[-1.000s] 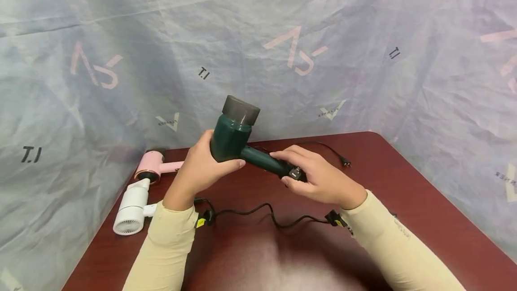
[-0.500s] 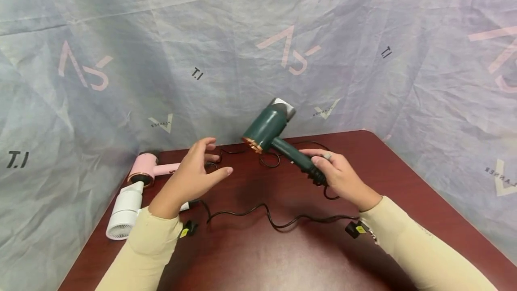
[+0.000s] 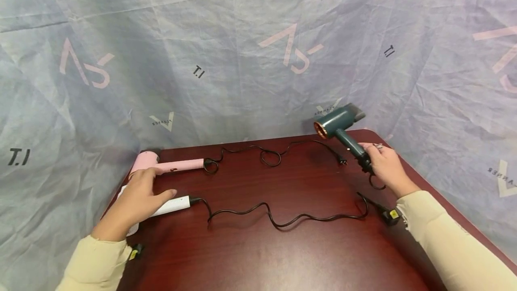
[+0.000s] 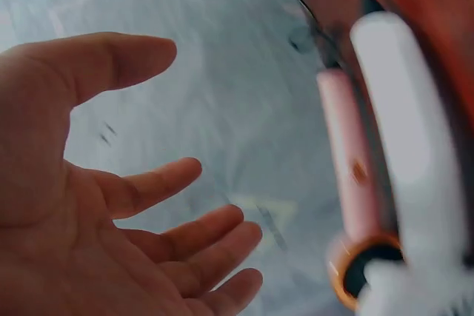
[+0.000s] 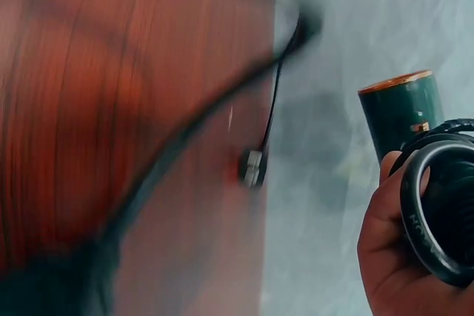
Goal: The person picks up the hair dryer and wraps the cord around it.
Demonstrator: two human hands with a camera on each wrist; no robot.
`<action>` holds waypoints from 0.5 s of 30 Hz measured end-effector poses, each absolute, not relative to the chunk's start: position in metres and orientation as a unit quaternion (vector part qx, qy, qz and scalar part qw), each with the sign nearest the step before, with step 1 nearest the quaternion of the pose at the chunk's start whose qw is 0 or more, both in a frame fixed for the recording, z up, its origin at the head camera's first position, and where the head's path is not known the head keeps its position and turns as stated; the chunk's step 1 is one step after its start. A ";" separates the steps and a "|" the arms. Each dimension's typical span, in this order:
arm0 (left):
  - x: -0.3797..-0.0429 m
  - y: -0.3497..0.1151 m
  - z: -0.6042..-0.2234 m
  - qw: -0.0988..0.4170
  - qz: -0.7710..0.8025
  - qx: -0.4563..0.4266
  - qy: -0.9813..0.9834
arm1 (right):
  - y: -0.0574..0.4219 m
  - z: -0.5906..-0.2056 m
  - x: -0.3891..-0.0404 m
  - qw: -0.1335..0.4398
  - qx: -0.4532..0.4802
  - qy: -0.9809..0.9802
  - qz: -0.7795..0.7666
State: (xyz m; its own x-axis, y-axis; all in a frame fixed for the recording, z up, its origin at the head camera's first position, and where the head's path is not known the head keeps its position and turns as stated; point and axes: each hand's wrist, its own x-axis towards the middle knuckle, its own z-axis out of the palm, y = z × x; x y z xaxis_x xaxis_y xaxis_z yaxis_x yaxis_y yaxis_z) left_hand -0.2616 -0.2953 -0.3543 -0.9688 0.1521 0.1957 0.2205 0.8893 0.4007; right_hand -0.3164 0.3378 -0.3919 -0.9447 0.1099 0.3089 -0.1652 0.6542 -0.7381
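Observation:
My right hand point(image 3: 385, 169) grips the handle of a dark green hair dryer point(image 3: 339, 122), held up over the table's back right. Its copper-rimmed end faces left and a dark flat nozzle point(image 3: 355, 112) points right. In the right wrist view, black cord coils point(image 5: 437, 135) lie bunched at that hand. My left hand point(image 3: 135, 201), fingers spread and holding nothing, is over a white hair dryer point(image 3: 175, 205), covering much of it in the head view. A pink hair dryer point(image 3: 183, 165) lies just behind, partly hidden by the fingers.
A black cord point(image 3: 242, 212) runs from the white dryer across the dark red table point(image 3: 250, 259). Another cord point(image 3: 242, 148) leads from the pink dryer to a plug point(image 3: 342, 161) at the back right. Grey printed sheeting point(image 3: 250, 80) hangs behind the table.
My left hand has let go of the green dryer and moved left and down to the white one. The right hand has carried the green dryer right, its copper-rimmed end turning into view.

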 end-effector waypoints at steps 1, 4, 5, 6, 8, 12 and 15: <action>-0.262 -0.304 -0.358 0.080 -0.208 -0.087 -0.971 | 0.345 -0.393 -0.319 0.159 0.000 -0.890 0.428; -0.262 -0.327 -0.368 0.075 -0.193 -0.057 -0.977 | 0.366 -0.396 -0.325 0.138 -0.035 -0.867 0.478; -0.262 -0.334 -0.371 0.074 -0.189 -0.048 -0.978 | 0.372 -0.397 -0.327 0.131 -0.045 -0.859 0.494; -0.262 -0.341 -0.374 0.070 -0.185 -0.038 -0.980 | 0.378 -0.399 -0.329 0.125 -0.055 -0.851 0.508; -0.261 -0.352 -0.379 0.061 -0.179 -0.019 -0.982 | 0.390 -0.404 -0.332 0.109 -0.066 -0.837 0.532; -0.263 -0.367 -0.390 0.065 -0.177 -0.005 -0.982 | 0.407 -0.415 -0.332 0.081 -0.079 -0.830 0.547; -0.264 -0.376 -0.400 0.068 -0.182 0.003 -0.981 | 0.413 -0.422 -0.331 0.067 -0.081 -0.830 0.548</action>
State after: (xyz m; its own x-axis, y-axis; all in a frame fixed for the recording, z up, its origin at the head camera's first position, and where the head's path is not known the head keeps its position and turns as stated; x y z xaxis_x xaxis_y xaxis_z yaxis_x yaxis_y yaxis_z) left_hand -0.2636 -0.3761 -0.3998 -0.9908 -0.0307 0.1320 0.0187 0.9336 0.3578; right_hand -0.3314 0.4129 -0.4221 -0.9778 0.2082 0.0230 0.0606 0.3860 -0.9205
